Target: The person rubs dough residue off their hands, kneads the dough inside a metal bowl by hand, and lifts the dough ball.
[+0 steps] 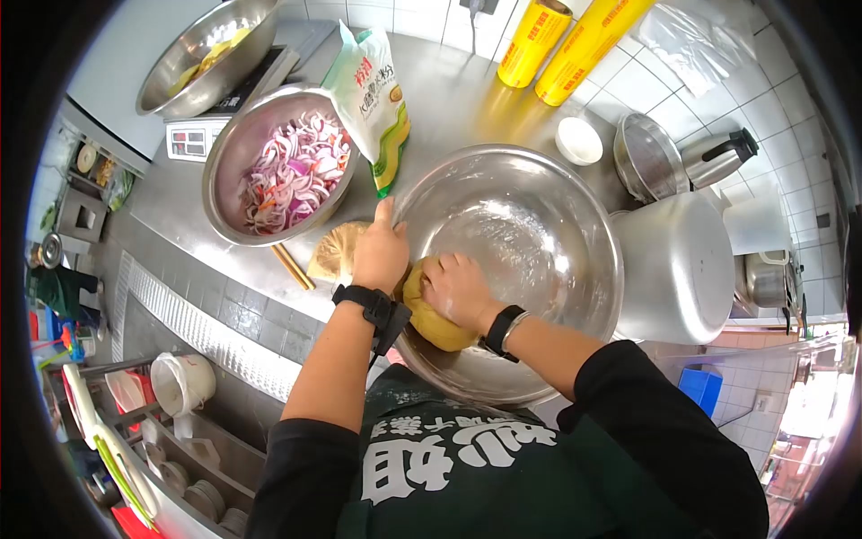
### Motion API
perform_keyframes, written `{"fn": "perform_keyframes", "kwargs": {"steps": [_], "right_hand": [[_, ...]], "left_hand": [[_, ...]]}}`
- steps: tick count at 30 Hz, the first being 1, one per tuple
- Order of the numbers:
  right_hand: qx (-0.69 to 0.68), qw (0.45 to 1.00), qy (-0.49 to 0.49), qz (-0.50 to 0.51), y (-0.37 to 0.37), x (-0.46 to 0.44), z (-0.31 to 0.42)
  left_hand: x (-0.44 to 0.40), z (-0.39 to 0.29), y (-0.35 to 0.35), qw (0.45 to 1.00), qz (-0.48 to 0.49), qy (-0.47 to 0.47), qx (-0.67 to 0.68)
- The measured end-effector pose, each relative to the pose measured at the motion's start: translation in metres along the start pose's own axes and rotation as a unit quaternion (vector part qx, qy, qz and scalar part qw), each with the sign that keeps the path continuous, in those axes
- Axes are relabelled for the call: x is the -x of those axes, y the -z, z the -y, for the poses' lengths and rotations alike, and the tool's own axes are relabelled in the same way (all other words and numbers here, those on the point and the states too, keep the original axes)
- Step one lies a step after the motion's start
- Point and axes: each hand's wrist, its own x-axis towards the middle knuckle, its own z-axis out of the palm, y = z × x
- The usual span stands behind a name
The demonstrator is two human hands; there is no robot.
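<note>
Head cam, the only view: you're at a metal counter [440, 103] w/ a big mixing bowl [557, 211] right in front of you. The dough [440, 331], a yellowish lump, sits inside it, low on the L side against the wall nearest you.

Your R hand [460, 289] is on top of the dough, fingers bent and dug into it, so it's gripping/pressing. Your L hand [381, 253] is at the bowl's L edge, fingers curled round the rim, index stretched along it; can't tell how tight, the underside's hidden.

Step in hand, AFAICT: kneading, R hand working, L hand steadying. The next move prob. calls for a firm push w/ the R heel, then a fold or turn of the lump, L hand keeping the rim from sliding. Watch the pot [673, 269], just beside the bowl on the R; not much room for it to shift that way.

Also on your L: a basin [224, 162] w/ sliced onions [292, 175], a printed bag [370, 99] standing btwn basin and bowl, plus chopsticks [294, 267] nr the counter edge.
</note>
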Motion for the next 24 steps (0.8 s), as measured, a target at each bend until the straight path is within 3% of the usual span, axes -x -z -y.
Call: {"fn": "perform_keyframes", "kwargs": {"steps": [2,4,7,10,13,16,19,22,24], "right_hand": [[-0.102,0.993,-0.005,0.054,0.016,-0.003,-0.011],[-0.176,0.954,-0.137,0.199,0.059,-0.013,-0.022],[-0.328,0.918,-0.215,0.057,0.042,-0.022,-0.082],[-0.258,0.887,-0.333,0.186,0.008,-0.023,-0.069],[-0.193,0.913,-0.266,0.242,0.012,-0.026,-0.018],[-0.308,0.896,-0.184,0.264,0.068,-0.002,-0.009],[-0.150,0.952,-0.104,0.246,0.095,0.041,-0.030],[-0.332,0.901,-0.224,0.168,0.064,0.076,-0.037],[-0.288,0.902,-0.204,0.248,0.073,0.050,-0.009]], "left_hand": [[0.001,0.005,-0.003,1.000,-0.003,-0.010,0.007],[0.003,0.006,-0.004,1.000,-0.003,-0.013,0.022],[0.002,0.008,-0.005,0.999,-0.012,-0.019,0.025],[0.005,0.003,-0.004,1.000,-0.011,-0.014,0.012],[0.005,0.006,-0.003,1.000,-0.017,-0.013,0.009],[0.003,0.011,-0.001,1.000,-0.022,-0.010,0.012],[0.001,0.018,0.004,0.999,-0.033,-0.001,0.037],[0.001,0.016,0.006,0.999,-0.036,0.000,0.018],[0.003,0.008,0.006,1.000,-0.018,0.008,-0.001]]}}
